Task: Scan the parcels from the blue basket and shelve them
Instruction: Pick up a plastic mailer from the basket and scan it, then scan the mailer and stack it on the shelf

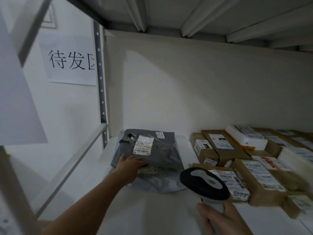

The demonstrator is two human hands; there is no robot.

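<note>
Dimness over the whole shelf, print on every label too small and soft to read. At the near left edge of the grey parcel, left hand gripping it, fingertips tucked out of sight between that parcel and the pale bag beneath. Parcel flat at the left end of the shelf, atop the pale bag, white label face up, small sticker near its far corner.

Low in the frame and cut off by the bottom edge, right hand wrapped round the handle of the scanner. Handle mostly hidden in the fist, dark-rimmed head up and covering part of the nearest box. Trigger side not visible.

To the right, apart from the grey parcel, cardboard boxes packed side by side and in layers, labels up, carrying on past the right edge. Nearest ones smeared by blur. On top of the far boxes, white packet.

Overhead, ribbed underside of the upper shelf. On the left wall, paper sign with large black characters, the last one cut by the perforated upright in front of it. From that upright toward the camera, slanting rail, left of the forearm.
</note>
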